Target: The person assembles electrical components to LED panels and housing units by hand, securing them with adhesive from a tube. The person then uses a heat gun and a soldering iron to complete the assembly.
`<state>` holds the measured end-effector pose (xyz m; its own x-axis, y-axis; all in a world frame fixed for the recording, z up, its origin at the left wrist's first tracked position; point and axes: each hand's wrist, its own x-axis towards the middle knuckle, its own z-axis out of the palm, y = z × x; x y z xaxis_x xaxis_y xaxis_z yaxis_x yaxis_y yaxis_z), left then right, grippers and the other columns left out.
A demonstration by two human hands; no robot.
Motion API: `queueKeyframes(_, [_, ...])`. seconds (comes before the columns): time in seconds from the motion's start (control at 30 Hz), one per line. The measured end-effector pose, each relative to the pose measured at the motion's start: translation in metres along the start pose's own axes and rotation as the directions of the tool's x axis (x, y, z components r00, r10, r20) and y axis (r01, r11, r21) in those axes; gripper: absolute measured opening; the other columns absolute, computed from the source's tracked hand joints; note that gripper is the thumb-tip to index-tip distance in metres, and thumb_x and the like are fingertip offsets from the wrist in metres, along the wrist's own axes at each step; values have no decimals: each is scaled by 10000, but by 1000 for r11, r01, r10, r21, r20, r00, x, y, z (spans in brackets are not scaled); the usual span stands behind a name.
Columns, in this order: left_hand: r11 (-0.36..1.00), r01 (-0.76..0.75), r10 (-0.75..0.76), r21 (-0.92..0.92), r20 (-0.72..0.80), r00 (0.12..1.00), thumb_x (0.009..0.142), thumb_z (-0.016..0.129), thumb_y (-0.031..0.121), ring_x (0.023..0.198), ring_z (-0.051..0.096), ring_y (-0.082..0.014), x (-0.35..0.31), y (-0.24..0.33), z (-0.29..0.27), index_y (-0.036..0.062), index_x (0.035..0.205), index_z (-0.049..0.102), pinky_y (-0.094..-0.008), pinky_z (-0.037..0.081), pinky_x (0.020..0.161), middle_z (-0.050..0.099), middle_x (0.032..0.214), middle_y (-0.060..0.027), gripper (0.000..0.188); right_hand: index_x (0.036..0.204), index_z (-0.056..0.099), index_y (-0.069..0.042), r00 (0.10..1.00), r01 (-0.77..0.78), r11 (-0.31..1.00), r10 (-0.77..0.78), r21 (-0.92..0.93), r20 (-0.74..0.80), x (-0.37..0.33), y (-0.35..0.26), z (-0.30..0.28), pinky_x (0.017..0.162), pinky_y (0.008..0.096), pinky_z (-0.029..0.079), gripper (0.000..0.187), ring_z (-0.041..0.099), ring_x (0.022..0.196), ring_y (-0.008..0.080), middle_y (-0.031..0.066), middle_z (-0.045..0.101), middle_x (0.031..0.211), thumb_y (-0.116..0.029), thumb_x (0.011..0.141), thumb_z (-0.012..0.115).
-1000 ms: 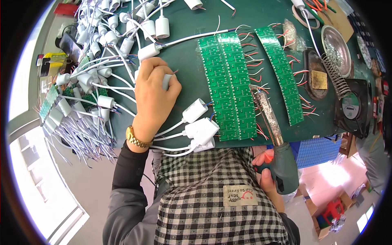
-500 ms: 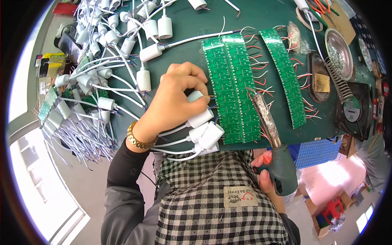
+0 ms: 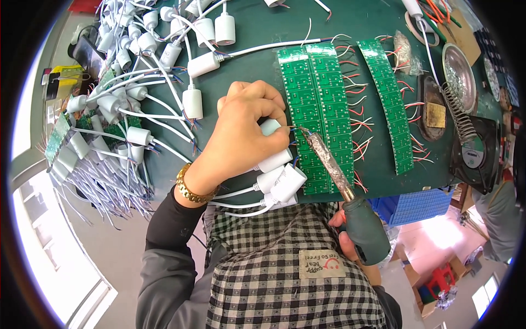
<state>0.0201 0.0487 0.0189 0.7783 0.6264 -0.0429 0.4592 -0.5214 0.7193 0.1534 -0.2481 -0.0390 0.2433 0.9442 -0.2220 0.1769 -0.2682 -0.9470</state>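
My left hand (image 3: 249,123) is closed in a pinch on a thin wire at the left edge of the joined green circuit boards (image 3: 307,82). A white cylindrical socket (image 3: 271,128) sits under its fingers. Just below, more white sockets (image 3: 289,182) lie along the same edge with their cables toward my wrist. My right hand (image 3: 346,245) grips a soldering iron (image 3: 366,230) by its dark green handle, which hides part of the fingers. The iron's tip is at the boards' left edge, close beside my left fingertips; whether it touches the wire I cannot tell.
Another green board strip (image 3: 386,107) with red and white wires lies to the right. Beyond it are an iron stand with sponge (image 3: 435,115), a metal dish (image 3: 459,71) and a fan (image 3: 475,153). White cabled sockets (image 3: 139,90) pile up at left. A blue crate (image 3: 419,206) is below the table edge.
The soldering iron's tip has moved left, from the middle of the joined boards to their left edge by my left fingertips. My left hand keeps its pinch; the whole view has shifted slightly.
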Motion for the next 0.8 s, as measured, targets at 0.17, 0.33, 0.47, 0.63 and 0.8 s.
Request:
queueKeyframes(0.17, [1000,-9,9,-7,4,1000,638,672,45,905,468,-233,0,-1,-1,27,695,626,-318,372,835,580,917,-46,76,960,573,45,998,12,999,-13,-33,-57,-1,8,1,690,319,507,313,593,750,208,119,594,851,-185,772,672])
queueKeyframes(0.33, [1000,-24,24,-3,-12,1000,637,665,48,905,467,-233,0,-3,1,29,691,623,-321,371,836,580,913,-45,72,935,574,45,995,80,989,-86,-127,-40,-1,8,0,683,318,508,294,594,735,206,118,599,829,-168,755,668])
queueKeyframes(0.47, [1000,-17,16,-15,-29,999,636,667,55,904,470,-233,-3,-5,2,28,693,624,-321,370,839,583,914,-45,76,922,567,43,987,152,974,-160,-167,-33,3,4,0,679,327,509,289,594,729,215,127,595,818,-177,762,664])
queueKeyframes(0.63, [999,-30,29,-25,-63,998,645,667,58,911,479,-234,-3,-5,6,25,697,625,-320,376,842,589,908,-50,75,958,538,37,995,84,980,-91,-182,-29,5,-24,-2,714,334,503,346,590,760,216,124,575,834,-242,798,666])
queueKeyframes(0.8, [1000,-5,4,-14,-50,999,648,671,60,915,480,-234,-3,-4,3,22,700,629,-319,381,837,591,907,-50,77,1021,492,40,989,-141,959,149,246,-14,17,-57,-5,792,319,465,451,569,849,203,102,538,907,-341,833,646])
